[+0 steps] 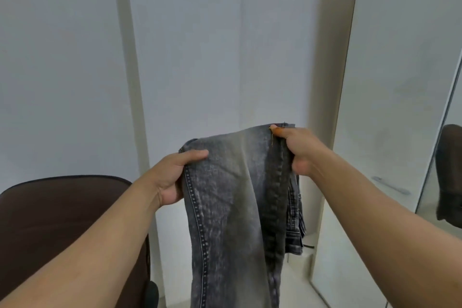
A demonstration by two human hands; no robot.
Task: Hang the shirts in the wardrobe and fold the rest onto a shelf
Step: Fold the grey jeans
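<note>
Jeans (pixel 232 195), grey and acid-washed, hang in the air in front of the person, held up by both hands at their top edge and dropping out of view at the bottom of the frame. On one side the left hand (pixel 175 177) grips the outer seam, thumb lying across the front of the cloth and fingers curled behind it. On the other side the right hand (pixel 298 150) clamps the bunched fabric, its fingers wrapped round the folded edge and thumb pressed on top near a loose orange thread (pixel 272 136). More denim, with a pocket or waistband part, hangs behind the right hand's side. Behind the jeans stand pale wardrobe doors (pixel 200 57), shut as far as can be seen. A dark brown chair (pixel 62 220) sits low at the left, below the left forearm. At the far right a mirror (pixel 447 170) reflects that chair
</note>
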